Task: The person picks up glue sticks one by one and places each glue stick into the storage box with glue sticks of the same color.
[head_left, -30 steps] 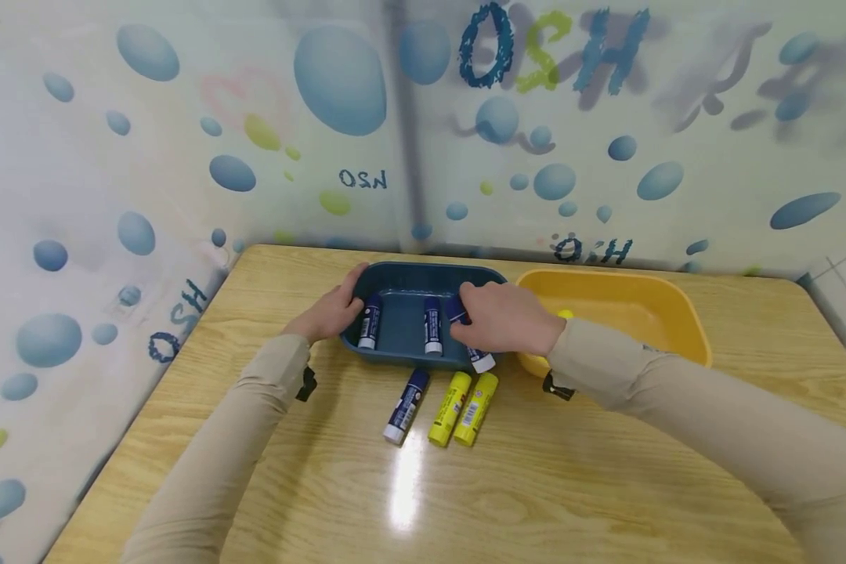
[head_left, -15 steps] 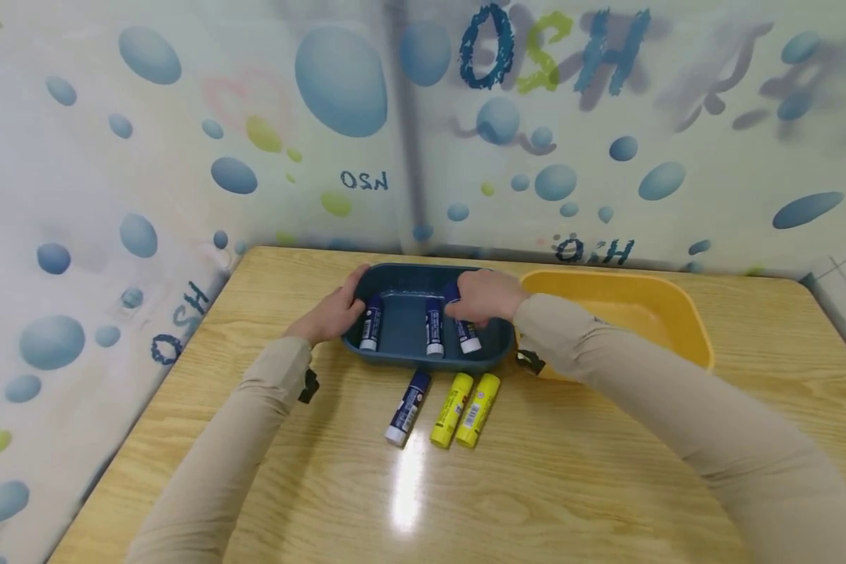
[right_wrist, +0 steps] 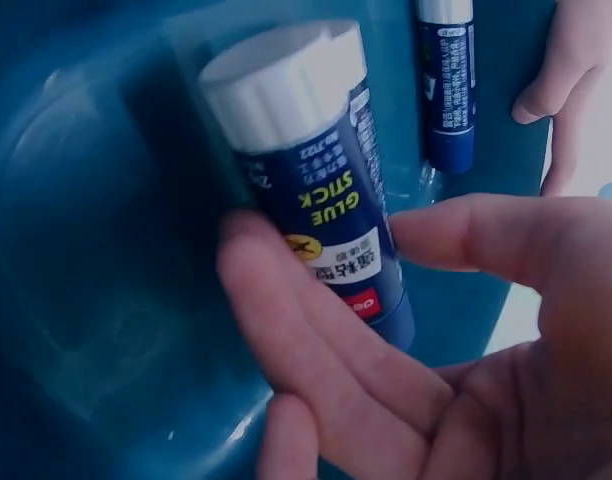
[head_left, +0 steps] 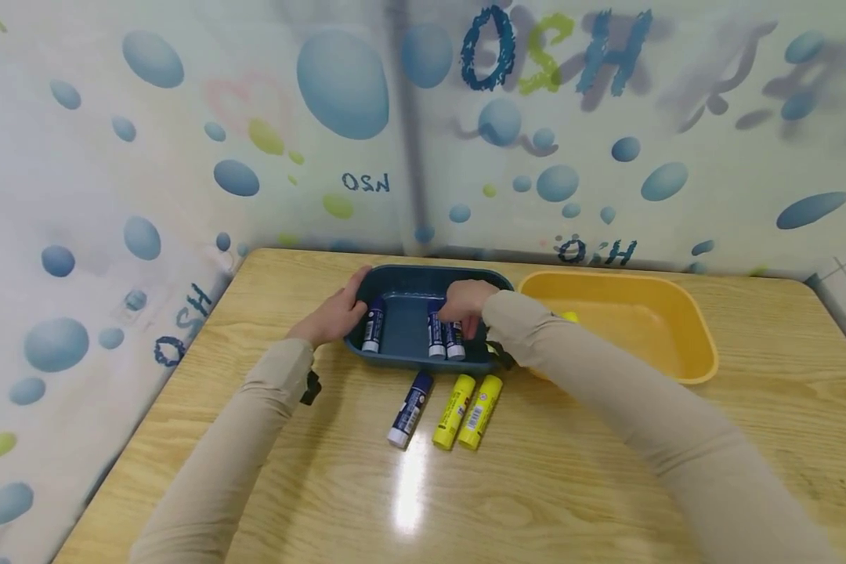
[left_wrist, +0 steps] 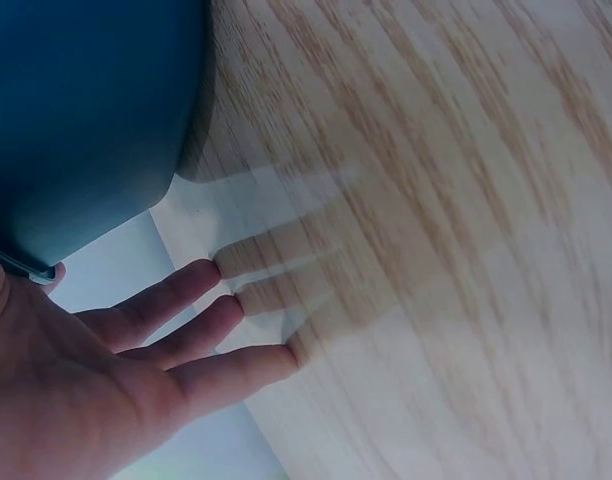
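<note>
**A light pinch and a steady rim for squaring up the row**

The right hand [head_left: 468,298] was pinching the held glue stick [head_left: 455,345] between its thumb and fingers, inside the blue bin [head_left: 409,363], right of the middle. The white end pointed toward the near wall. The left hand [head_left: 331,316] gripped the bin's left end, its thumb over the rim; the left wrist view showed three fingers stretched straight, off the wall.

The neighbouring glue stick [head_left: 435,333] lay directly to the left, nearly parallel; whether the two touched could not be told. The leftmost glue stick [head_left: 374,327] lay by the left wall, well apart.

The work in hand looked like laying sticks side by side. Doing it well seemed to call for a loose pinch, the barrel brought flat to the floor, and the white ends kept level. The thumb sat close to the neighbouring glue stick, so it was best eased away gently, lest it roll that one aside. The left hand's hold would keep the bin from sliding.

On the table [head_left: 310,486], near side, lay the loose glue stick [head_left: 410,411] and two yellow sticks [head_left: 454,411]. The yellow bin [head_left: 694,345] stood to the right, a yellow object [head_left: 570,316] partly hidden by the sleeve [head_left: 536,329].
</note>
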Demonstrator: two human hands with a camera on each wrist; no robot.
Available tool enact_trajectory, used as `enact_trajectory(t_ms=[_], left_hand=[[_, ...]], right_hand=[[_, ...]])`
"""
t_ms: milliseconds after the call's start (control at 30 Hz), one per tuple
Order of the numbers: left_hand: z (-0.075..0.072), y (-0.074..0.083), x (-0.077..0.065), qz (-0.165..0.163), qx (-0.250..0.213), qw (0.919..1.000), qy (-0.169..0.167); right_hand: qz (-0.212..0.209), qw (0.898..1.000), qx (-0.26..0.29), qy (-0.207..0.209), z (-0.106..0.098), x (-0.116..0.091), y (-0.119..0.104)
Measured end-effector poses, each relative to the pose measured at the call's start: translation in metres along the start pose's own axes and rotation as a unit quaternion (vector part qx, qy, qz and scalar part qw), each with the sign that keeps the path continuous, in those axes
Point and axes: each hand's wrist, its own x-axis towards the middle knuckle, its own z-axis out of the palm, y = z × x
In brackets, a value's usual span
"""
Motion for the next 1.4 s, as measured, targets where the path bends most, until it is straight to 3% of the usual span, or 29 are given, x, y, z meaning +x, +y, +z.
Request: enact_trajectory(t_ms=[400,933,1200,1400], left_hand=[[0.001,-0.001,0.000,0.003,0.004,1.0000,0.006],[0.003,-0.002,0.002,0.000,0.003,0.9999,0.010],[0.001,0.002,-0.003,0.025,-0.005,0.9995,0.017],[0.002,0.000,-0.001,0.009,-0.004,0.9999,0.010]], right_hand=[[0.000,1.000,0.007,0.009,0.002,-0.001,-0.008],[-0.029,0.999,-0.037,0.018,-0.003,-0.029,-0.016],[-0.043,0.997,-0.059,0.007,0.000,-0.046,-0.019],[-0.050,0.996,-0.068,0.002,0.004,-0.054,-0.017]])
